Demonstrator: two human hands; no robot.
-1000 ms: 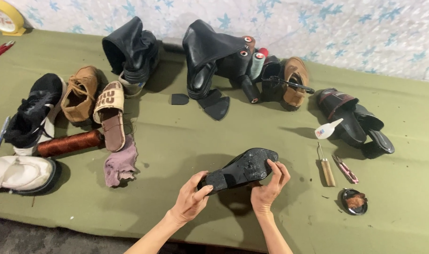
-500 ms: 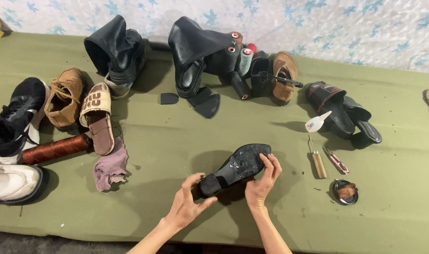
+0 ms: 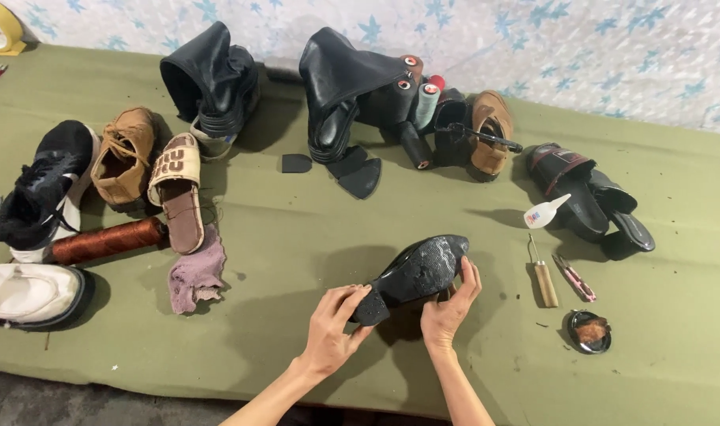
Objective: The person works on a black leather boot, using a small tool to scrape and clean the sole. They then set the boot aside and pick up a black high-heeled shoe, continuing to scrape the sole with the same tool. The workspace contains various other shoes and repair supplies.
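I hold a black shoe (image 3: pixel 415 272) sole-up over the green cloth near the front edge. My left hand (image 3: pixel 332 327) grips its heel end, fingers curled over the heel block. My right hand (image 3: pixel 448 309) cups the shoe from underneath at its middle and toe, fingers wrapped up around the far side. The textured black sole faces me and the upper is hidden beneath.
An awl with a wooden handle (image 3: pixel 543 276), small snips (image 3: pixel 574 278), a glue bottle (image 3: pixel 545 213) and a small round tin (image 3: pixel 589 330) lie to the right. A purple rag (image 3: pixel 194 272), copper thread spool (image 3: pixel 108 241) and several shoes and boots ring the green table (image 3: pixel 281 237).
The shoe stays in both hands with its sole up, barely shifting. The camera view has swung slightly, sliding the scene sideways.
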